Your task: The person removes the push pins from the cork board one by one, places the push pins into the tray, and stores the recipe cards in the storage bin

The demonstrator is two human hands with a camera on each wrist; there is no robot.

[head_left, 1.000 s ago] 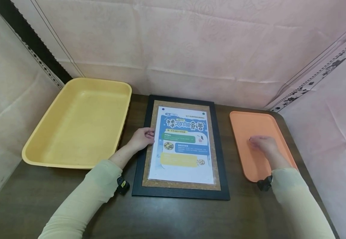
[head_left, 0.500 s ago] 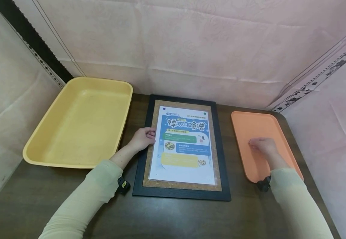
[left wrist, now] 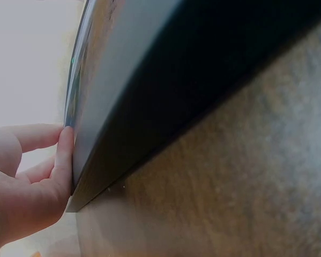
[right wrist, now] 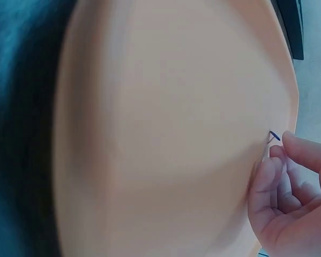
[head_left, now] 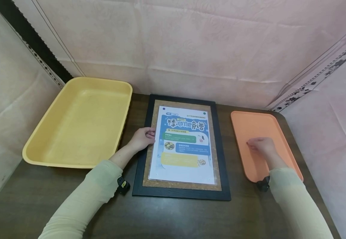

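A printed poster sheet (head_left: pixel 181 172) in blue, green and yellow lies on a cork board (head_left: pixel 149 166) with a black frame (head_left: pixel 181 193). My left hand (head_left: pixel 140 139) is at the sheet's left edge; in the left wrist view thumb and forefinger pinch it there. A small round mark shows at each upper corner of the sheet, one purple and one green. My right hand (head_left: pixel 263 147) is low over an orange tray (head_left: pixel 259 124) with curled fingers. In the right wrist view a thumbtack (right wrist: pixel 275 135) with a dark blue head is right at its fingertips; I cannot tell whether they grip it.
A large yellow basin (head_left: pixel 80 126) stands left of the board, close to the left forearm. The dark wooden table (head_left: pixel 167 219) ends at the back against a pale cloth wall (head_left: pixel 190 49), and similar cloth walls rise on both sides.
My right hand has shifted slightly to the left over the orange tray. The left hand, the poster and the board stay where they were.
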